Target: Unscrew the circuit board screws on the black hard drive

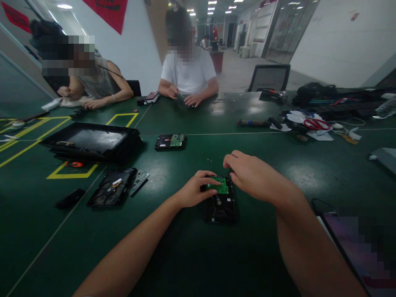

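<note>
Green worktable, two people seated along its far side. Near the centre, a hard disk drive lies flat, long axis running near to far; its green circuit board, at the far end, appears not yet removed. The left hand rests there, fingers spread. The right hand curls by the far right corner; whether it pinches anything, I cannot tell. Farther left, another drive has a seemingly detached board alongside.
</note>
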`<state>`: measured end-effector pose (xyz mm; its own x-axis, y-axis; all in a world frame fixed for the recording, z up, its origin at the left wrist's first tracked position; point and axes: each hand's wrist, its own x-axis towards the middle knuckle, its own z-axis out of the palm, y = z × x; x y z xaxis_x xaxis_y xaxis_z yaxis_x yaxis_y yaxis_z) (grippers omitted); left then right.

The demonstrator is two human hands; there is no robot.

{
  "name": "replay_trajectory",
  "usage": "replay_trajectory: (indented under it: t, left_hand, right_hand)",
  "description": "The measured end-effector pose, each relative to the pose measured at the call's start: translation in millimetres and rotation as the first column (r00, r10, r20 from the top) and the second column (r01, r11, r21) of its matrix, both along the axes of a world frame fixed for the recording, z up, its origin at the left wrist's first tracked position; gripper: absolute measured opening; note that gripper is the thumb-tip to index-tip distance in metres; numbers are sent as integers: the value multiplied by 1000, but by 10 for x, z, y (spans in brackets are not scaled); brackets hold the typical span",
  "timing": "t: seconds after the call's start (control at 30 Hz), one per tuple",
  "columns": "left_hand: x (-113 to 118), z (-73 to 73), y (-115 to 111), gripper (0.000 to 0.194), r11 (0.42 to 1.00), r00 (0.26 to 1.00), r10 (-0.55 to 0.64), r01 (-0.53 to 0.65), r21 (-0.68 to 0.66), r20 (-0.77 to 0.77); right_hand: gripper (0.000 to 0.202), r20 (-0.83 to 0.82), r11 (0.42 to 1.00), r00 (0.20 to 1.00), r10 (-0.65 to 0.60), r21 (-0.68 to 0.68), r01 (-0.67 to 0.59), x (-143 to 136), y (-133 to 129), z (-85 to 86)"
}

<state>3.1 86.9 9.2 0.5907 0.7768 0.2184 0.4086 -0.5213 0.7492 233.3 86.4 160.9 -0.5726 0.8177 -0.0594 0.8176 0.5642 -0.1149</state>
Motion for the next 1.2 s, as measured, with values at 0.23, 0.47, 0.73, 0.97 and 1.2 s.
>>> replay_trajectory:
  t: [0.23,0.47,0.73,0.97,1.2]
  left_hand:
    - [-4,11,15,33,1000,999,-5,4,-21,-32]
    - [12,25,4,30,1000,1000,-1,0,-13,-20]
    - [1,-41,31,31,1000,1000,-14,14,19,-19]
    - [-4,-77,42,31,999,999,-28,29,25,-20]
    - [-2,-82,34,30,999,1000,-31,31,41,2]
  right_hand:
    - [25,-49,999,998,32,24,-31,69,31,-37]
    - [25,-44,1000,999,23,19,-22,36,35,-32]
    - [24,-63,999,997,52,15,-52,70,9,-26]
    - [22,-47,998,999,-2,57,5,18,-11,-57]
    - [14,-13,993,999,47,106,-45,-42,-46,-66]
